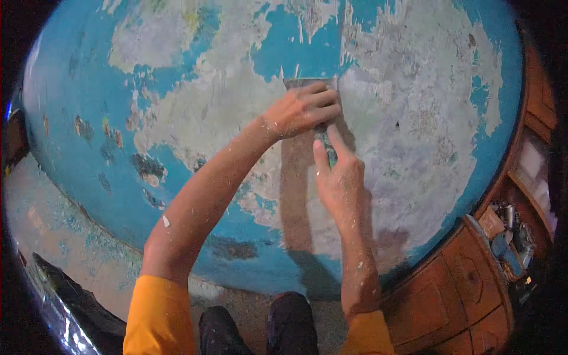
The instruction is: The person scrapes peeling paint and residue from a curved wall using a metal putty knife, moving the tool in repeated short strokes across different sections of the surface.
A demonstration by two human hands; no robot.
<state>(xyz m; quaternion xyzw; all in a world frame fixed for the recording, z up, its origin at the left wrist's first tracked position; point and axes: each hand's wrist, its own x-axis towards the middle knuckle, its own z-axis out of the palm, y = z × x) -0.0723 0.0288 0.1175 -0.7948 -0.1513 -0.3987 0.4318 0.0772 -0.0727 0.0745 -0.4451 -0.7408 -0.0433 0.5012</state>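
A paint scraper (293,82) with a wide, flat blade rests against a wall (412,88) of peeling blue paint and bare grey-white plaster. My left hand (304,108) lies across the blade with its fingers bent over it, hiding much of the metal. Below it, my right hand (341,177) grips the dark handle, index finger and thumb pointing up along it. The blade's top edge meets the lower border of a blue paint patch (297,49). White flakes cling to both forearms.
At right stands a wooden cabinet (426,293), with a box of assorted items (510,239) beside it. Paint debris (75,257) covers the pale floor at left. Dark, shiny sheeting (66,306) lies at lower left. My legs (290,321) show at the bottom.
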